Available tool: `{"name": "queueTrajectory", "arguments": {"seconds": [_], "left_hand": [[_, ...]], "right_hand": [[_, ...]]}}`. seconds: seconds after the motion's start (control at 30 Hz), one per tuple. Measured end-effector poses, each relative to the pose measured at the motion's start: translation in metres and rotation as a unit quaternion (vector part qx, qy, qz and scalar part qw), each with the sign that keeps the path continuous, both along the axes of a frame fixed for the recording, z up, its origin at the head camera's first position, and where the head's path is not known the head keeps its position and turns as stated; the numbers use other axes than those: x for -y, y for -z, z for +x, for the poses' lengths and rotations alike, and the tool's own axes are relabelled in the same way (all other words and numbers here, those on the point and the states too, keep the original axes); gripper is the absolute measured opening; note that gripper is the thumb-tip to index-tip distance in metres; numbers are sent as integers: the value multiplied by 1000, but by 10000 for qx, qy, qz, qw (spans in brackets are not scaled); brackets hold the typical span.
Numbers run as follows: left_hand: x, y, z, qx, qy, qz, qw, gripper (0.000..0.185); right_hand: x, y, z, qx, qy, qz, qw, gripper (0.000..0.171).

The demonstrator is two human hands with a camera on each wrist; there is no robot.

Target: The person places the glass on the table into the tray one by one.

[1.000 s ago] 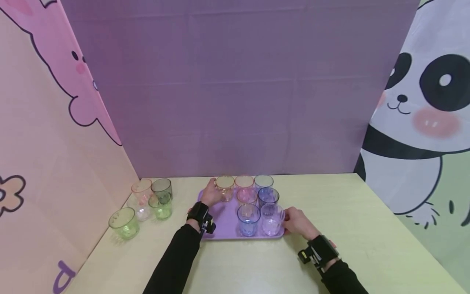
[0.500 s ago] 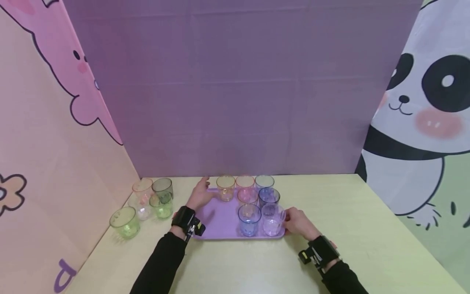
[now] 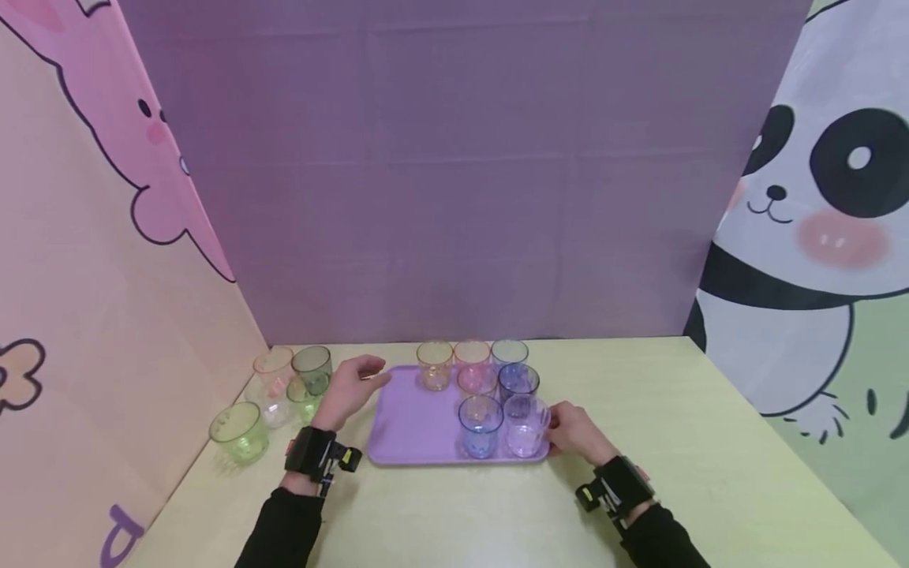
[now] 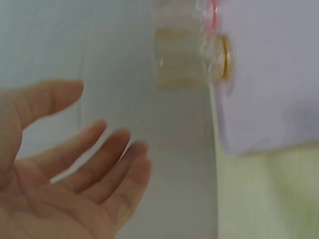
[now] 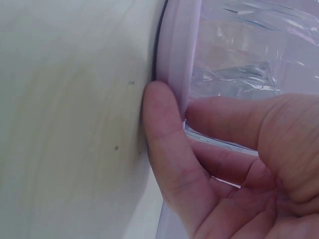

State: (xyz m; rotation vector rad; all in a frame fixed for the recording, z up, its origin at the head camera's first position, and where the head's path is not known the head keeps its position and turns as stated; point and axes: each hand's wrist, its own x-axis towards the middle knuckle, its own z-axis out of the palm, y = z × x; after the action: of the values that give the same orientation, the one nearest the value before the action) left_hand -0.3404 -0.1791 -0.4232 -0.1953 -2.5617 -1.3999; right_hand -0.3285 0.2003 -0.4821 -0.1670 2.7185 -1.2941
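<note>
Fingers relaxed and holding nothing, my left hand is between the lilac tray and the group of glasses on the left. An amber glass stands at the tray's back left, apart from that hand. My right hand pinches the tray's rim at the front right corner, thumb inside and a finger along the outside. Right by the thumb stands a clear glass. Beside it on the tray are a light blue glass, a dark blue glass and a pink glass.
Behind these, a pink-rimmed glass and a pale blue-rimmed glass complete the back row. At the table's left stand a green glass, a grey glass, a peach glass and others. A purple cloth hangs behind.
My left hand has let go of the amber glass on the tray and moved left toward the loose glasses. The right hand stays at the tray's corner.
</note>
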Motion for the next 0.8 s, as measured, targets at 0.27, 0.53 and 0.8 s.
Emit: {"name": "queueTrajectory", "arguments": {"seconds": [0.27, 0.53, 0.8], "left_hand": [[31, -10, 19, -20, -254, -649, 9976, 37], [61, -26, 31, -228, -387, -1046, 9935, 41], [86, -31, 39, 101, -568, -1349, 9892, 56]], "right_hand": [[2, 3, -1, 42, 0, -15, 10000, 24], [0, 2, -3, -6, -54, 162, 9999, 21], [1, -2, -2, 74, -100, 118, 9999, 24]]}}
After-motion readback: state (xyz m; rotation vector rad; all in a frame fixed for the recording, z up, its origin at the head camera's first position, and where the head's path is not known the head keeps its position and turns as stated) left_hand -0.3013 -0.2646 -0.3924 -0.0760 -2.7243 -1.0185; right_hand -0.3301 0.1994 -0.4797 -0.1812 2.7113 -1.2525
